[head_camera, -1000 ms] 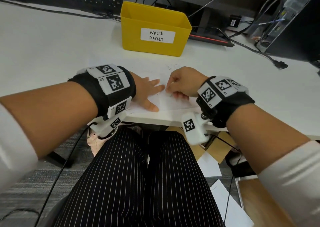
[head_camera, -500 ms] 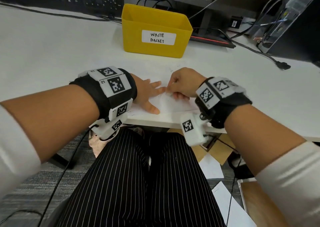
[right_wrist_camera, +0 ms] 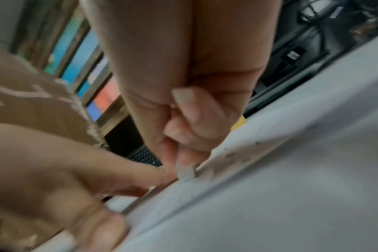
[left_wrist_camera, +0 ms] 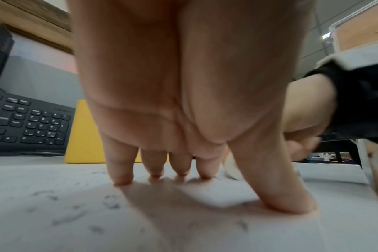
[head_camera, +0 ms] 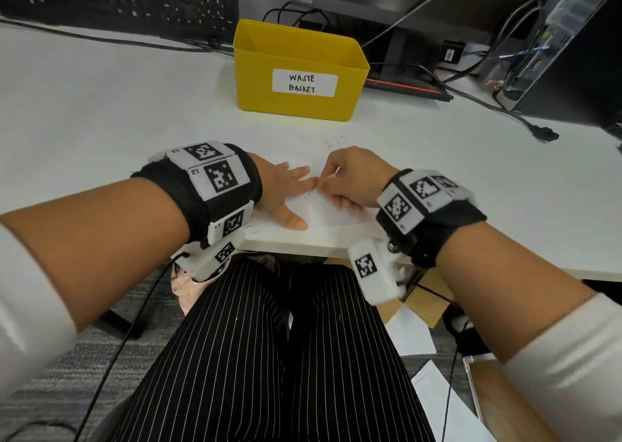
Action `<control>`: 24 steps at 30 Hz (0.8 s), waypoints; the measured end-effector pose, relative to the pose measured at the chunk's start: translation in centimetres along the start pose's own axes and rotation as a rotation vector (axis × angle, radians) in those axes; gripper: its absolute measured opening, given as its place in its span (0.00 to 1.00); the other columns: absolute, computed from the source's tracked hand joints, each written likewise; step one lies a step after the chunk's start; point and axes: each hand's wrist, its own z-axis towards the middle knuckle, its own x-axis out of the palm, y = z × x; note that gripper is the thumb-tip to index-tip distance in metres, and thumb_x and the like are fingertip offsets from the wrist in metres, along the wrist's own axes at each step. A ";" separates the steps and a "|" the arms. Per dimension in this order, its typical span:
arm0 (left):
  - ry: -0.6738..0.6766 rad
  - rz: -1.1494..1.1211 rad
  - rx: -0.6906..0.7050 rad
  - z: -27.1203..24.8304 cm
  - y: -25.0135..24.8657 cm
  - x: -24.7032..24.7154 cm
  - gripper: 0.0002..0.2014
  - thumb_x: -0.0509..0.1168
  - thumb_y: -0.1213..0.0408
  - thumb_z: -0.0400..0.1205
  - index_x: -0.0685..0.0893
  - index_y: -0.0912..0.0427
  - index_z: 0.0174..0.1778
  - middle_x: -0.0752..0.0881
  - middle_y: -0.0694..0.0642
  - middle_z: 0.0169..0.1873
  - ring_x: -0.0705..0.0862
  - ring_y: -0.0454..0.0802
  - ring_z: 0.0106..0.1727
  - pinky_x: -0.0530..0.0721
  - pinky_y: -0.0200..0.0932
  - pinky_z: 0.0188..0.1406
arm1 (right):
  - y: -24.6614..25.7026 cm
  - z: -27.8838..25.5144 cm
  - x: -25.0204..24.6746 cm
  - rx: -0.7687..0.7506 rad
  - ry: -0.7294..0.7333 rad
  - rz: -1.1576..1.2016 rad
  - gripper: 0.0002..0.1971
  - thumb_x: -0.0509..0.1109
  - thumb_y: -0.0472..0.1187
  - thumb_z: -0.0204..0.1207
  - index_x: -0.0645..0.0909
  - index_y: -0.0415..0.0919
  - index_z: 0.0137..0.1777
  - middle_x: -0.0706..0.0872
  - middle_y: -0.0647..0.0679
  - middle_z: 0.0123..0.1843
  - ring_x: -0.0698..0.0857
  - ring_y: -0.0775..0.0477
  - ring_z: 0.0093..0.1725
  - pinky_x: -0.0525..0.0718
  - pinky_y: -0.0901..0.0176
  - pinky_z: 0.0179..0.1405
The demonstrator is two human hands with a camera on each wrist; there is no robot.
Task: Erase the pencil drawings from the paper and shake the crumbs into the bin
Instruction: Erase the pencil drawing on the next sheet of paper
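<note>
Little change over the last second: left hand (head_camera: pixel 286 192) stays spread flat, pinning the paper (head_camera: pixel 323 211) at the table's (head_camera: pixel 101 111) near edge, right hand (head_camera: pixel 350 179) still pinches the eraser (right_wrist_camera: pixel 186 173) on the sheet beside the left fingertips. Faint marks (head_camera: pixel 333 140) remain at the far edge and crumbs (left_wrist_camera: pixel 71 216) litter the sheet, so erasing looks unfinished. Yellow bin (head_camera: pixel 296 71) waits just beyond, shake-out not yet done.
</note>
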 end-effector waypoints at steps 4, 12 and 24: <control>0.003 0.014 -0.009 0.2 0.0 0.0 0.45 0.54 0.38 0.80 0.32 0.49 0.81 0.32 0.52 0.81 0.39 0.56 0.83 0.50 0.63 0.80 | -0.2 -1.4 -0.5 -0.010 0.202 0.036 0.02 0.69 0.34 0.75 0.79 0.40 0.41 0.81 0.47 0.25 0.72 0.56 0.13 0.73 0.67 0.15; -0.004 0.020 -0.010 -0.2 -0.2 0.0 0.43 0.53 0.40 0.82 0.31 0.50 0.81 0.31 0.51 0.81 0.38 0.55 0.83 0.49 0.59 0.81 | -0.6 0.0 -1.8 0.032 0.050 -0.014 0.02 0.69 0.35 0.74 0.81 0.37 0.41 0.82 0.45 0.27 0.75 0.55 0.16 0.73 0.68 0.14; -0.021 0.006 -0.007 -0.4 0.0 -0.3 0.43 0.55 0.40 0.81 0.34 0.48 0.82 0.34 0.51 0.82 0.41 0.54 0.84 0.47 0.56 0.82 | -1.5 -0.5 -2.4 0.044 0.060 0.021 0.02 0.69 0.35 0.75 0.81 0.37 0.43 0.82 0.44 0.29 0.77 0.50 0.22 0.78 0.62 0.19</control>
